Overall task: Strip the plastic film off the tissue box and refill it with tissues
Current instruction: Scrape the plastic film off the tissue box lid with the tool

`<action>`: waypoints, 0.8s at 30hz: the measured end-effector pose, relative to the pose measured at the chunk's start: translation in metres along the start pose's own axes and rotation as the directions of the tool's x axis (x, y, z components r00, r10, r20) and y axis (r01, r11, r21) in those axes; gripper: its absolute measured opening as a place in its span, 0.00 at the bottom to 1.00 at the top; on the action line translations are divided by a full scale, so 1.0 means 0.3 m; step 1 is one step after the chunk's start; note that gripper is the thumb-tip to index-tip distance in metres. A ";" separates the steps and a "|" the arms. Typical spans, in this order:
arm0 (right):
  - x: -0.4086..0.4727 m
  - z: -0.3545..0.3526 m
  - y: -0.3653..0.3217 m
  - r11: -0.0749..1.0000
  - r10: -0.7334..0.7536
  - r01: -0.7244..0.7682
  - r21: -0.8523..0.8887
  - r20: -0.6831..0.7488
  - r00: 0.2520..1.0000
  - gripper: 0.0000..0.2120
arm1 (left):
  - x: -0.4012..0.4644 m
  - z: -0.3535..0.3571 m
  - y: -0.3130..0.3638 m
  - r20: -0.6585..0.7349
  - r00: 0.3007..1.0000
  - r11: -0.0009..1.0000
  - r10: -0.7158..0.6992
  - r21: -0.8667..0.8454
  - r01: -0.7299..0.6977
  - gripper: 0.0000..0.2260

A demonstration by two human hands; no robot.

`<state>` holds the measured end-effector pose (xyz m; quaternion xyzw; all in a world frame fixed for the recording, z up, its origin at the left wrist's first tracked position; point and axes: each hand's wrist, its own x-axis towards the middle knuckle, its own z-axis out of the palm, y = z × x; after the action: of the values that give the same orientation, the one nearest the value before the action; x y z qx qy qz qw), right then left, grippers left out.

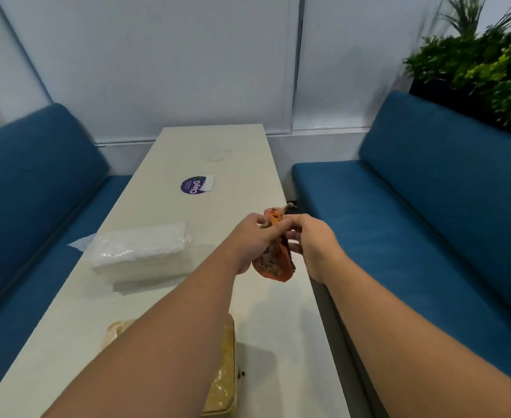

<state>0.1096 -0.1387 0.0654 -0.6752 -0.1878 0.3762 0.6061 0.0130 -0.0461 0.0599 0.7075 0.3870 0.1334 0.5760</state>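
Nearest, a tan tissue box point(222, 384) sits on the tabletop point(278, 327), mostly hidden under the left forearm. Farther out, over the right edge, the left hand point(249, 239) and right hand point(311, 245) both grip a crumpled orange plastic film point(275, 260) held between them. To the left lies a clear-wrapped tissue stack point(141, 251), and beyond it a purple sticker point(192, 184). The likely trouble: the springy wad could slip free and drop off the edge toward the blue bench point(399, 236), or the forearm could knock the box when it is drawn in.
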 end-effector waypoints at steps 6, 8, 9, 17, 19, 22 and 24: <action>-0.066 0.138 -0.038 0.993 -0.095 0.101 -0.054 0.113 0.989 0.09 | -0.157 -0.221 -0.034 -0.106 0.993 0.946 -0.051 -0.324 0.014 0.08; -0.107 0.221 -0.036 0.996 -0.071 0.082 -0.040 0.222 0.973 0.09 | -0.223 -0.284 -0.059 -0.142 0.986 0.939 -0.089 -0.341 0.036 0.07; -0.135 0.266 -0.035 0.996 -0.078 0.089 -0.032 0.260 0.963 0.07 | -0.254 -0.316 -0.076 -0.168 0.980 0.943 -0.105 -0.329 0.045 0.07; -0.324 0.585 0.007 0.956 -0.113 0.232 -0.180 0.504 0.857 0.05 | -0.477 -0.566 -0.242 -0.338 0.941 0.972 -0.030 -0.228 -0.050 0.14; -0.344 0.606 0.054 0.845 -0.134 0.390 -0.365 0.562 0.816 0.13 | -0.531 -0.652 -0.314 -0.364 0.931 0.993 -0.023 -0.116 -0.021 0.10; -0.353 0.570 0.154 0.358 -0.013 0.604 -0.712 0.643 0.765 0.47 | -0.592 -0.765 -0.416 -0.369 0.929 0.991 -0.023 0.116 0.070 0.08; -0.368 0.557 0.214 0.090 0.118 0.646 -0.758 0.652 0.749 0.62 | -0.605 -0.812 -0.467 -0.341 0.939 0.970 -0.039 0.214 0.117 0.09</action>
<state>-0.0976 -0.1164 0.0377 -0.7002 -0.6810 0.2145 -0.0080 -0.3175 0.0051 0.0512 0.7208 0.5199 0.1824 0.4207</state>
